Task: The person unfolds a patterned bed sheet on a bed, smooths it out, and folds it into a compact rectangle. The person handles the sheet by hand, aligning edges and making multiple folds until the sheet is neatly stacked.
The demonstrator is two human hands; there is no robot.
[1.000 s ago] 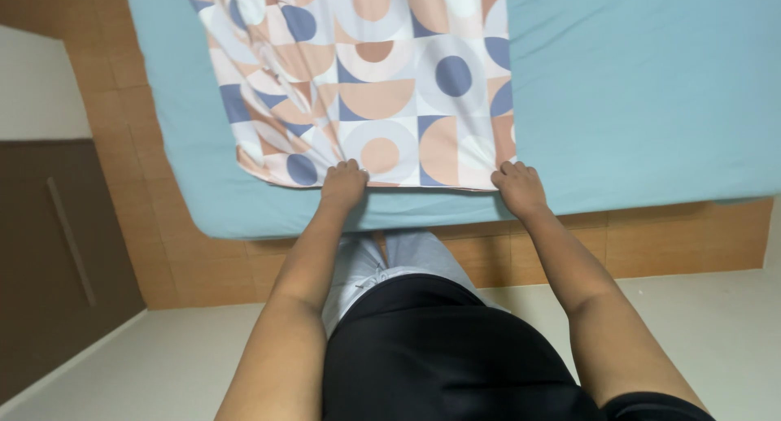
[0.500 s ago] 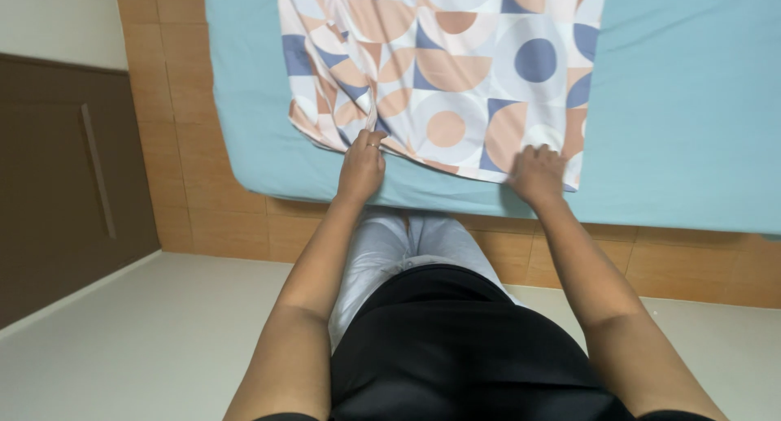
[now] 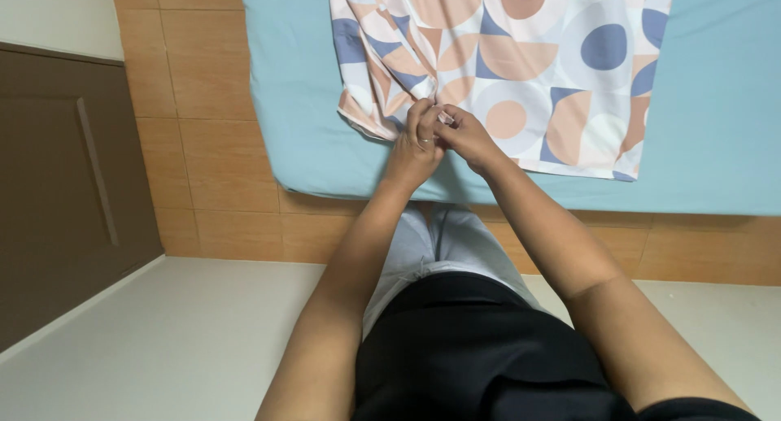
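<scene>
Both hands are together at the near edge of the patterned cloth [image 3: 521,71], approx where its left part bunches up. Left hand [image 3: 416,140] has fingers curled down over the cloth's hem, grasping a fold of it; there's a ring on one finger. Right hand [image 3: 465,135] is right next to it, touching it, fingertips pinching the same bit of fabric btw the two hands. So both are clenched on the cloth, neither one loose.

The cloth itself is the one w/ peach, blue and white circles and half-circles. It lies on the mattress [image 3: 716,144], which has a light blue sheet, and it sits close to the mattress's near edge, more twd the left corner than the right. Its right part lies flat and smooth; the left part is wrinkled and gathered twd the hands. The near right corner of the cloth lies flat just short of the mattress edge.

Below the mattress there's a tan tiled bed base [image 3: 211,169], a dark brown wooden door [image 3: 65,185] off to the left, and a pale floor [image 3: 179,340].
</scene>
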